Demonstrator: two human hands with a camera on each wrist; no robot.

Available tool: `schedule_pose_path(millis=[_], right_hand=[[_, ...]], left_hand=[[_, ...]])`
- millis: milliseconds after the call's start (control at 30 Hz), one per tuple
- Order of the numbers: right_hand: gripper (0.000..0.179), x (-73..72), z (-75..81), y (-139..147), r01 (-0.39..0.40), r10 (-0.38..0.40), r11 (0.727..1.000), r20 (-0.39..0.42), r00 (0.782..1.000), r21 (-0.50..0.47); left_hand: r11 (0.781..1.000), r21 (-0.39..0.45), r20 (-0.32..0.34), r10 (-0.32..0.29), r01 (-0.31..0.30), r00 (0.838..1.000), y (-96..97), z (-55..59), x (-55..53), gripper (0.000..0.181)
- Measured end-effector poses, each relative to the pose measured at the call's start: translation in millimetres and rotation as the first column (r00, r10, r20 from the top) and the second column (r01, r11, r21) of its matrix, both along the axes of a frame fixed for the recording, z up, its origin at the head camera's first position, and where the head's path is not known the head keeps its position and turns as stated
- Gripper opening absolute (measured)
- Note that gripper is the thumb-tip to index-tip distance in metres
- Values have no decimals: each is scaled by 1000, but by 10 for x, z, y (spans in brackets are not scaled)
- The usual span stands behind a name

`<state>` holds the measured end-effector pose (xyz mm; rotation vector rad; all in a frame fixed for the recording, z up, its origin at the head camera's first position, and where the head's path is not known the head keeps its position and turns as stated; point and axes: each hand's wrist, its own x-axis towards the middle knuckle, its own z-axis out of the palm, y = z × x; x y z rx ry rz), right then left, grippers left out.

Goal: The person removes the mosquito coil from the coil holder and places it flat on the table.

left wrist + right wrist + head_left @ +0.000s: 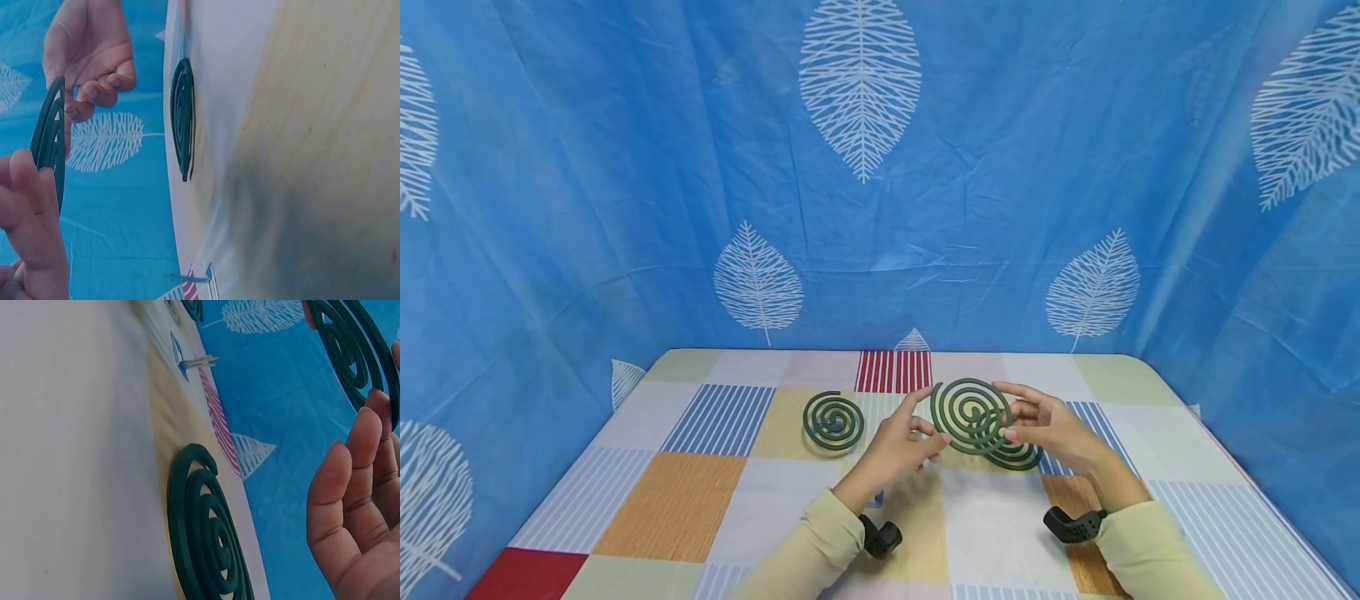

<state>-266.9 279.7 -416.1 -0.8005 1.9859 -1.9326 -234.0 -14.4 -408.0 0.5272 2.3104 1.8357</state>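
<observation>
A dark green mosquito coil [972, 408] is held up, tilted, between my two hands. My left hand [898, 446] pinches its left edge between thumb and index finger. On the opposite edge, the thumb and fingers of my right hand [1060, 429] grip the coil. Behind and below it lies another green coil [1018, 460] on the table, partly covered in the head view; the right wrist view shows a coil [181, 512] on the cloth. To the left of my left hand sits one more coil [833, 421], apart from both hands.
A patchwork-patterned cloth [670, 508] covers the table. Near my left wrist is a small blue item [876, 498], mostly hidden in the head view; its kind is unclear. Blue curtains [925, 225] with white leaf prints enclose the table's back and sides.
</observation>
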Motion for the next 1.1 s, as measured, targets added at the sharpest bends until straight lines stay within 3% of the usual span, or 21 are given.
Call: schedule_pose_path(millis=[433, 733, 900, 1100], right_hand=[[62, 23, -17, 225, 11, -12, 998, 18, 1000, 57], [62, 36, -4, 375, -36, 35, 995, 7, 999, 95], [60, 41, -4, 451, -44, 43, 995, 6, 999, 90], [59, 35, -26, 548, -45, 45, 997, 15, 999, 59]], left_hand=[[999, 27, 35, 17, -18, 999, 240, -81, 17, 76], [999, 36, 42, 16, -17, 999, 362, -105, 21, 77], [999, 49, 41, 0, -2, 999, 426, -124, 23, 77], [997, 78, 88, -26, 19, 996, 499, -148, 22, 79]])
